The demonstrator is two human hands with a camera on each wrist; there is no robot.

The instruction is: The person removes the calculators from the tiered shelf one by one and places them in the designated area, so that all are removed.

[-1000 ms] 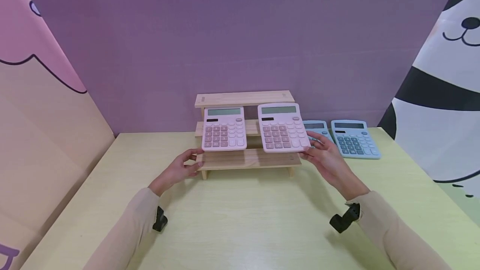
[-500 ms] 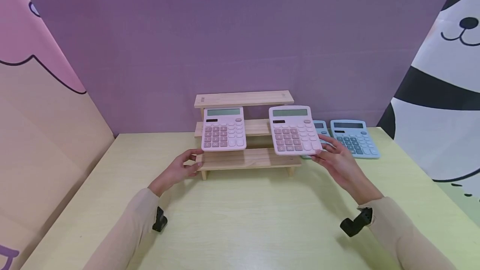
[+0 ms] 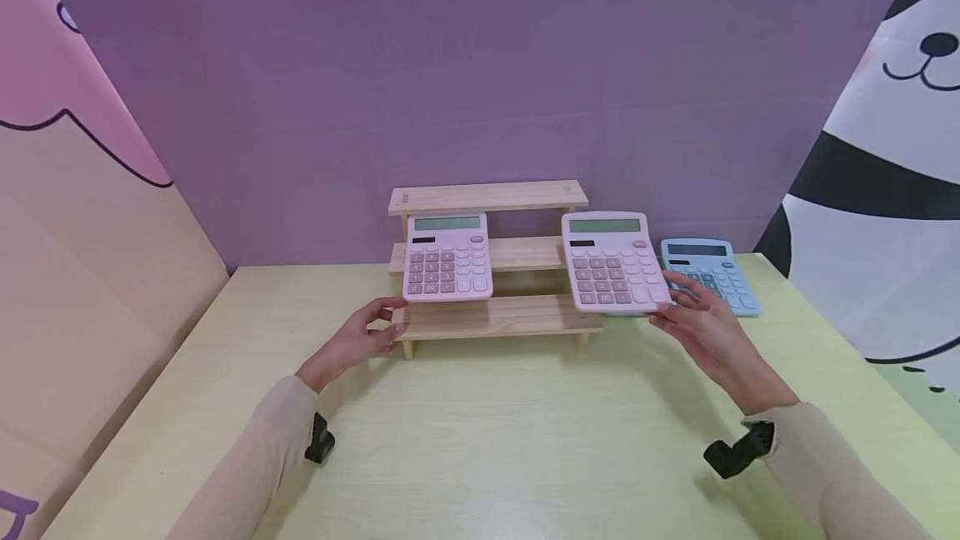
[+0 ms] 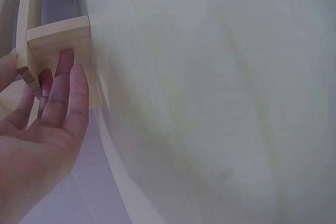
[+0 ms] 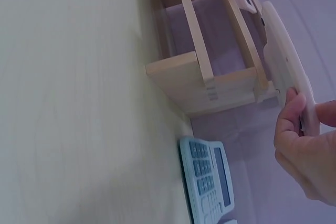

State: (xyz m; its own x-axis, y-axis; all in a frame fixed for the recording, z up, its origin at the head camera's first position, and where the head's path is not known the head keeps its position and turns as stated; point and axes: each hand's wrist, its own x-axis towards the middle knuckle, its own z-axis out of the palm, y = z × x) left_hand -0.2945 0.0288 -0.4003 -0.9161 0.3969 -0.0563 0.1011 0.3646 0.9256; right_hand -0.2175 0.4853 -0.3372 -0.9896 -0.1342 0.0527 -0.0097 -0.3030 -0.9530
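Calculator in pink (image 3: 617, 261), tilted face-up, is held off the wooden rack (image 3: 491, 319) at the rack's 3 o'clock end, above a blue calculator whose edge shows beneath it. Right hand (image 3: 708, 336) grips its lower right edge, fingers (image 5: 290, 116) curled round the rim with the thumb on the other face. Left hand (image 3: 352, 342) rests at the rack's 9 o'clock end, fingers (image 4: 71, 90) straight against the end of the lowest step, steadying it. A second pink calculator (image 3: 447, 257) leans on the rack's middle step. Another blue calculator (image 3: 708, 275) lies flat on the worktop (image 3: 495, 440) at 3 o'clock. By the look of it, one pink calculator is off the rack and not yet set down; one remains on it.
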